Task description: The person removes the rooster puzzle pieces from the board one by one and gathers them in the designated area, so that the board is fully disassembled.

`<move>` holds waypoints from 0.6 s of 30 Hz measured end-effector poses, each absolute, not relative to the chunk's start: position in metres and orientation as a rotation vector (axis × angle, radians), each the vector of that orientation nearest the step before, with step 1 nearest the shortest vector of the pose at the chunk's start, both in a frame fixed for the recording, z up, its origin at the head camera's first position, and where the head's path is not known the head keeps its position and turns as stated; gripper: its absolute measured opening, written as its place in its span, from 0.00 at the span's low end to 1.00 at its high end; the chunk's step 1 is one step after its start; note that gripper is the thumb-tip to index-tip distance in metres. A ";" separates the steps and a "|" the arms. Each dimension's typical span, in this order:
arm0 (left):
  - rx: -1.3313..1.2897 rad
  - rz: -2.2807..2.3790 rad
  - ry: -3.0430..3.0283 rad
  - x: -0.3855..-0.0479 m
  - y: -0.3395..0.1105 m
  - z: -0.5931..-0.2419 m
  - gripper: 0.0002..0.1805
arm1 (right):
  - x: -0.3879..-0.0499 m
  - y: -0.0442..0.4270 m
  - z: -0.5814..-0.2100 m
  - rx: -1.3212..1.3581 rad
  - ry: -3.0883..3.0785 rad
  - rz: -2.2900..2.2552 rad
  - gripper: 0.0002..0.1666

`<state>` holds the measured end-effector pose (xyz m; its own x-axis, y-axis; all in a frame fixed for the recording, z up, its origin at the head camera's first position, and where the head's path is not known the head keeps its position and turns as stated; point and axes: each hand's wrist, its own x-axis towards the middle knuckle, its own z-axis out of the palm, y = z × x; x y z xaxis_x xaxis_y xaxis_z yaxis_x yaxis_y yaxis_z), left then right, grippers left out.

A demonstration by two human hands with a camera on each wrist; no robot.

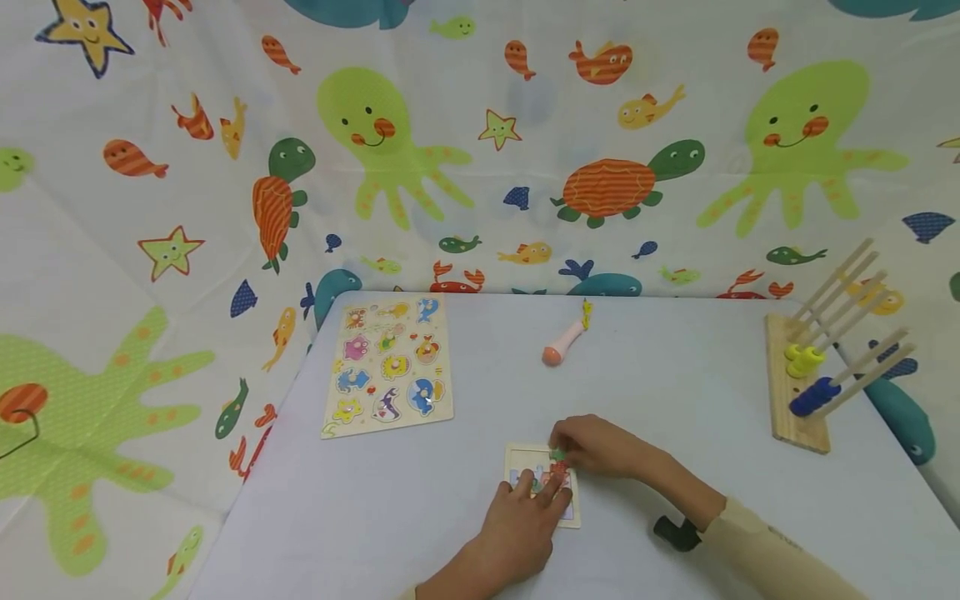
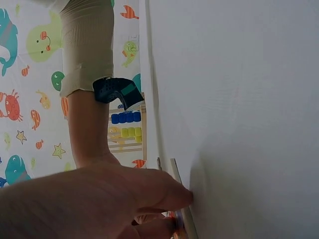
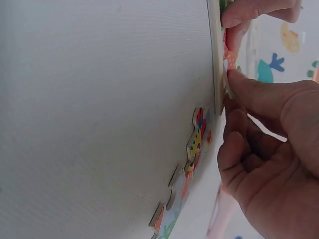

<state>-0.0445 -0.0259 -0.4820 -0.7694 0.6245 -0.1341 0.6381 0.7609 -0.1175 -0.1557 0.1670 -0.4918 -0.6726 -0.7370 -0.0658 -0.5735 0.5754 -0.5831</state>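
Far left on the white table (image 1: 270, 492), a knob-puzzle board (image 1: 445, 367), well apart from the work. Near centre, the left hand (image 1: 519, 527), stretched forward from the near side, back of the hand uppermost, fingers spread and nearly straight on the pieces in the small puzzle tray (image 1: 529, 459); gripping nothing, seemingly bracing. Tray flat on the table, with a bare patch at its far left. Beyond it, well apart, a pink toy microphone (image 1: 564, 343). Over the tray's far right corner, the right hand (image 1: 600, 446), forearm slanting in from the near right, thumb and fingertips in a narrow pinch, apparently on a puzzle piece (image 1: 557, 457); exact seating hidden. Probably partway through fitting pieces; called for next, most likely, small turns to line up the edges, then a press flat. In the right wrist view, loose pieces (image 3: 196, 142) near the tray. Far right, a wooden peg stand (image 1: 783, 400) with yellow and blue beads.
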 end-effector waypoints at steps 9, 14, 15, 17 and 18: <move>1.030 -0.282 2.852 -0.045 -0.025 -0.482 0.30 | -0.155 0.172 -0.489 -1.096 2.491 -0.861 0.07; 1.015 -0.281 2.822 -0.044 -0.024 -0.481 0.30 | -0.153 0.176 -0.490 -1.098 2.461 -0.897 0.10; 1.013 -0.283 2.816 -0.044 -0.024 -0.480 0.31 | -0.153 0.176 -0.490 -1.093 2.450 -0.909 0.11; 1.005 -0.288 2.807 -0.044 -0.024 -0.480 0.31 | -0.153 0.176 -0.492 -1.095 2.434 -0.948 0.13; 1.004 -0.291 2.805 -0.045 -0.024 -0.480 0.31 | -0.153 0.176 -0.493 -1.090 2.430 -0.974 0.14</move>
<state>-0.0447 -0.0239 -0.4799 -0.7654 0.6107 -0.2030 0.6393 0.7576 -0.1317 -0.1529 0.1761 -0.4926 -0.6650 -0.7469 -0.0004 -0.5397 0.4809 -0.6910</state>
